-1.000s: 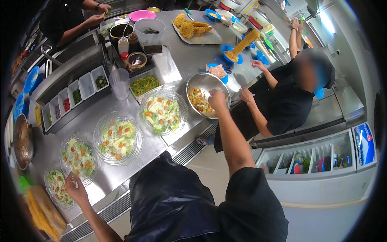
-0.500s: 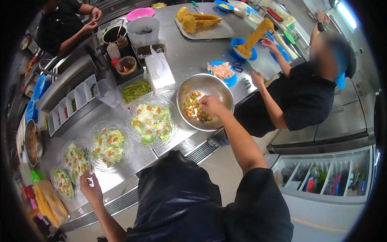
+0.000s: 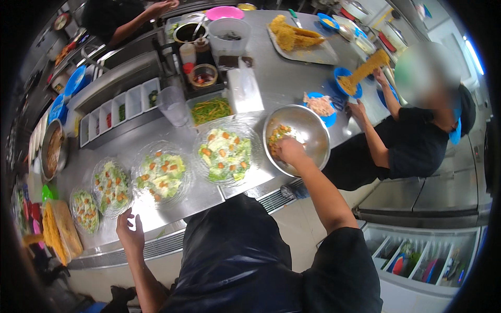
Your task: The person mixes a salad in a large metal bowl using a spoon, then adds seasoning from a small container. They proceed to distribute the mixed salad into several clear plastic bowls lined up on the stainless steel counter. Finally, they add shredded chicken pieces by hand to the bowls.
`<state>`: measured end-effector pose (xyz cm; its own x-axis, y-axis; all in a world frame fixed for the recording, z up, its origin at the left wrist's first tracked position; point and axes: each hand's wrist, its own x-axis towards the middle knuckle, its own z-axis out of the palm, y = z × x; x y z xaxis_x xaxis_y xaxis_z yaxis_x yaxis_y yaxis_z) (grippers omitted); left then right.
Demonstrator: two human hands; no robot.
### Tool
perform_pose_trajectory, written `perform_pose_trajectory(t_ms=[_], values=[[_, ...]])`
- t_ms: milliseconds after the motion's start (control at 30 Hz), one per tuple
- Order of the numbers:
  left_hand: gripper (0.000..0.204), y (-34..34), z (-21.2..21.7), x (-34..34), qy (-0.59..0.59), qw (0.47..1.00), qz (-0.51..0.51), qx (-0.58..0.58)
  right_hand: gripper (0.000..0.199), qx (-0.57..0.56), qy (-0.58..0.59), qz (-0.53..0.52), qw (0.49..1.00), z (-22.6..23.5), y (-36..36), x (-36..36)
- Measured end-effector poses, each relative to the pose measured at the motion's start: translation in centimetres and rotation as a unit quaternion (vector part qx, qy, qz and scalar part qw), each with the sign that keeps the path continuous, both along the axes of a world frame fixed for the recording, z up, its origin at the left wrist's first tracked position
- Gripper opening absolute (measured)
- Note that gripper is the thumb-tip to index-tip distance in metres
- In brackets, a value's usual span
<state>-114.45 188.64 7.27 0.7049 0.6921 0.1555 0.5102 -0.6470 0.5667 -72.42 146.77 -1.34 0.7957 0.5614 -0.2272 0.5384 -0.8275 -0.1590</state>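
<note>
My right hand reaches into a steel mixing bowl. Its fingers are curled down among small orange and green pieces; what they hold is hidden. At the counter's front edge my left hand is open and empty, thumb and fingers apart, close to a glass plate of salad. Further salads of lettuce, white shreds and orange-brown cubes stand in a row: one at the far left, one in the middle and one beside the bowl.
Behind the salads are a tub of green strips, a clear jug and a napkin box. A co-worker stands at the right, near a blue bowl. An open drawer-like chest lies at the lower right.
The view has shifted, so the counter sits further right. My right hand has gone from a pinch above the pieces to lower in the bowl. My left hand stays open near the plates.
</note>
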Motion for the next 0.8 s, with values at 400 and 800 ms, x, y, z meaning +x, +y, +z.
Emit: perform_pose_trajectory(t_ms=[400, 800], values=[[0.033, 10.1, -2.4, -8.0, -0.033, 0.994, 0.106, -0.023, 0.014, 0.365, -0.008, 0.006, 0.931, 11.2, 20.0, -10.7], [0.033, 15.2, -6.2, -10.0, -0.051, 0.985, 0.073, -0.145, 0.019, 0.339, 0.023, 0.282, 0.897, 3.3, 50.8, -28.9]])
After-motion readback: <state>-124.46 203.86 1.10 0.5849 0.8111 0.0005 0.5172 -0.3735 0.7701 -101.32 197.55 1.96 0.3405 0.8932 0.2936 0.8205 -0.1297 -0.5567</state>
